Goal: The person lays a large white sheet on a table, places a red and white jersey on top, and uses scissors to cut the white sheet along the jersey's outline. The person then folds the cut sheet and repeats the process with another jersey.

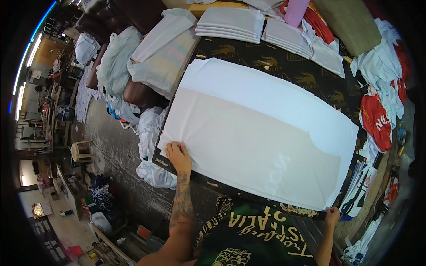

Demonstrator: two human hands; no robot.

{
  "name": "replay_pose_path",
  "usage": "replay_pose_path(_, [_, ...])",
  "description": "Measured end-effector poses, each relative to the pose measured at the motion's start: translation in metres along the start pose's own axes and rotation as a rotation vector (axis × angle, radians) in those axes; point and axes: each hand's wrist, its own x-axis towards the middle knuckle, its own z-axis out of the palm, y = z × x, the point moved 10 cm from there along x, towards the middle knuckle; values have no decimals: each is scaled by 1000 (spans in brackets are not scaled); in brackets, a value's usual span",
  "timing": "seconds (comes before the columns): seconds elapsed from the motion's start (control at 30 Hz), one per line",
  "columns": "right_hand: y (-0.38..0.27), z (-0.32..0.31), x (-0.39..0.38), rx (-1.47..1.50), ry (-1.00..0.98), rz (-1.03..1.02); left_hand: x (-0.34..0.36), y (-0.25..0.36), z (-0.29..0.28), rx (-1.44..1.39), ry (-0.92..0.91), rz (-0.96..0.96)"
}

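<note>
A light grey fabric panel (235,133), cut with a curved notch at its right part, lies on a larger white fabric sheet (266,88) across the dark table. My left hand (178,156) is at the panel's near left corner, its fingers bent into the cloth, and small creases spread from them. At the near right corner my right hand (332,216) pinches the cloth edge, thumb and fingers together. Most of the panel lies flat, with faint pale lettering toward its right half.
Folded stacks of grey fabric (230,24) line the table's far edge, beside a pink cylinder (294,13). Plastic bags (117,60) and a brown padded seat stand to the left. Red and white cloth (376,119) piles up at the right. A plastic stool (82,151) stands on the floor.
</note>
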Motion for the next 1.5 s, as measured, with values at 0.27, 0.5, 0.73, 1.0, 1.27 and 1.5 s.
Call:
replay_pose_path(0.27, [-5, -7, 2, -92, -9, -51, 60, 49, 11, 124, 16, 137])
replay_pose_path(0.5, [-3, -17, 0, -85, -25, -12, 259, 137, 148, 198, -172, 438])
replay_pose_path(0.73, [-7, -24, -9, 13, -9, -12, 190, 158, 151, 100, -382, 357])
replay_pose_path(1.0, [3, -16, -3, 55, -37, 45, 238, 188, 180, 51, -57, 618])
replay_pose_path(1.27, [31, -18, 6, 550, -44, 32, 56, -23, -6, 217, 3, 169])
replay_pose_path(1.5, [48, -2, 28, 519, -157, -57, 40, -187, -25, -49, -124, -339])
